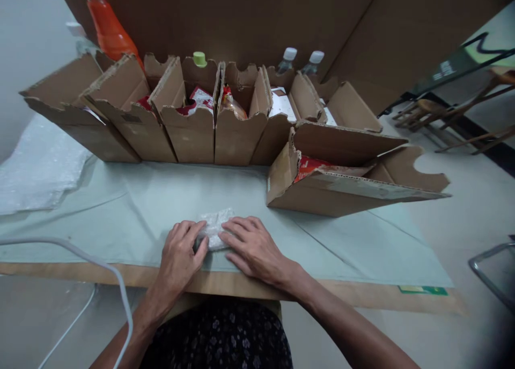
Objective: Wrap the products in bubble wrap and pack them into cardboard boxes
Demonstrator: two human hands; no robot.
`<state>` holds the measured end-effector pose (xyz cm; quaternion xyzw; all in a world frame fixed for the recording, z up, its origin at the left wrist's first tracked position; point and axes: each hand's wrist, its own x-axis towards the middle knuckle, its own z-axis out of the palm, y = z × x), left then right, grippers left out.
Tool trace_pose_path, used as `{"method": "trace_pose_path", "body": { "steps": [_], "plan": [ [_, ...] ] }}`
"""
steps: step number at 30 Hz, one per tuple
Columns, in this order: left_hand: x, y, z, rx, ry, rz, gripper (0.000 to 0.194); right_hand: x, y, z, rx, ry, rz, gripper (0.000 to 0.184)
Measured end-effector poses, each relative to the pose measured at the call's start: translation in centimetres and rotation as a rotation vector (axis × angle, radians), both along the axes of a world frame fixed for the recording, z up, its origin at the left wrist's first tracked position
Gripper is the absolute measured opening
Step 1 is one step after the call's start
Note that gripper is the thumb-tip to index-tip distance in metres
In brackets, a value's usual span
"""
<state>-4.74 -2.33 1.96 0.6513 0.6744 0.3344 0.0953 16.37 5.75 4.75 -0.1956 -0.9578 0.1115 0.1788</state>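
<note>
Near the front edge of the bench [358, 294] lies a bubble-wrapped packet [216, 228]. The left hand [181, 253] pinches its left end; the right hand [254, 248] rests on its right, grip apart

Illumination: diffuse, moderate; source position indeterminable. Cardboard panel [249, 20] at 12 o'clock: dim. Counter [181, 189]: paler—shadows soft. Bubble-wrapped packet [216, 230] toward 7 o'clock: pale highlights, indistinct detail. Orange bottle [110, 34] at 10 o'clock: wide-angle stretch, blur. Corner at 4 o'clock—dark, defocused.
</note>
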Motion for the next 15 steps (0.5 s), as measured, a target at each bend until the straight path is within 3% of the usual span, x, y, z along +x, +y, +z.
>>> {"method": "trace_pose_path", "body": {
  "steps": [4,7,10,13,15],
  "plan": [
    [-0.1,-0.9,0.9,-0.053,-0.344,0.151,0.044,-0.8,1.1,-1.2,-0.151,0.091,-0.102,0.022],
    [0.5,-1.9,1.8,-0.167,-0.768,0.256,0.058,-1.0,1.1,-0.9,-0.427,0.267,-0.294,0.021],
    [2.1,-2.2,2.2,-0.262,-1.15,0.236,0.076,-1.3,-0.3,0.3,-0.767,0.42,-0.39,0.02],
    [3.6,-1.9,2.3,-0.256,-1.275,0.213,0.083,-1.3,-2.3,1.2,-1.041,0.47,-0.347,0.024],
    [4.1,-1.9,2.4,-0.247,-1.225,0.216,0.084,-1.0,-3.1,1.5,-1.066,0.455,-0.322,0.023]
  ]
}}
